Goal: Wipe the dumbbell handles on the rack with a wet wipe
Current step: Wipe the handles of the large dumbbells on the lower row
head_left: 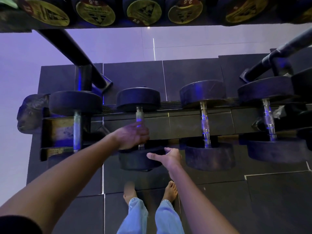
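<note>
I look straight down at dark floor mats (219, 73) set edge to edge, and past them is a smooth pale floor (118, 44) that looks purple in the light. My bare feet (170, 191) stand on the mats and my light blue jeans (167, 217) show at the bottom. The black rack (185, 122) stands in front of me. Its top shelf is close to my head, and I see a row of round yellow ends (143, 10) with numbers on them. Down on the low shelf four weights lie side by side, each with a shiny bar between two black heads. The task's dumbbell (138, 98) is the second from the left. Its handle (139, 114) runs away from me, across the two rails. My left hand (133, 136) comes in from the left, and its fingers curl round the near half of that handle and hold it. The hand looks a bit blurry. My right hand (170, 157) is just beside it, lower down, over the near black head (135, 161) of the same dumbbell. It is open, with the thumb sticking out to the left, and holds nothing. I cannot tell if it touches the head. The other three weights are not near my hands.
</note>
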